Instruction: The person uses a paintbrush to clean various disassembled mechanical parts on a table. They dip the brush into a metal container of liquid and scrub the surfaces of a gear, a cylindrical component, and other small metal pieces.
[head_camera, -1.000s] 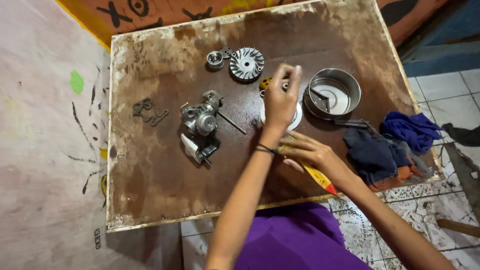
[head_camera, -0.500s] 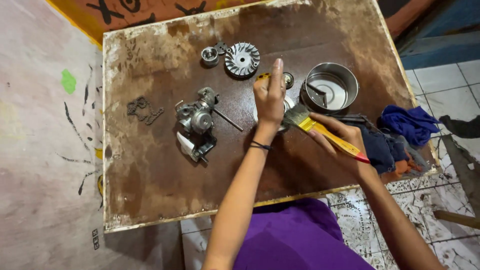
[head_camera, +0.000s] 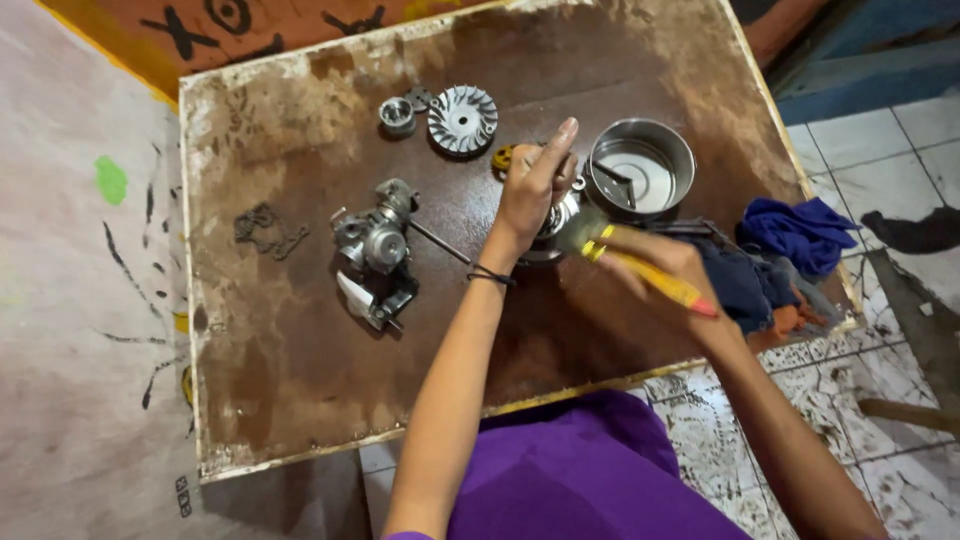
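Note:
My left hand (head_camera: 533, 186) grips a round metal part (head_camera: 556, 222) tilted up off the brown wooden board (head_camera: 300, 330), index finger stretched out. My right hand (head_camera: 668, 272) holds a yellow-handled paintbrush (head_camera: 640, 270) with a red tip; its bristles touch the round part's right side. A small yellow piece (head_camera: 502, 158) lies just left of my left hand's knuckles.
A steel bowl (head_camera: 640, 170) with a tool inside stands right of my hands. A finned metal wheel (head_camera: 462, 120), a small metal cup (head_camera: 397, 116), a carburettor-like assembly (head_camera: 378, 250) and a chain (head_camera: 264, 228) lie on the board. Blue and dark rags (head_camera: 790, 245) sit at the right edge.
My right hand raised the brush from the board's near edge and brought its bristles to the round part. My left hand lifted and tilted that part. The camera view shifted slightly.

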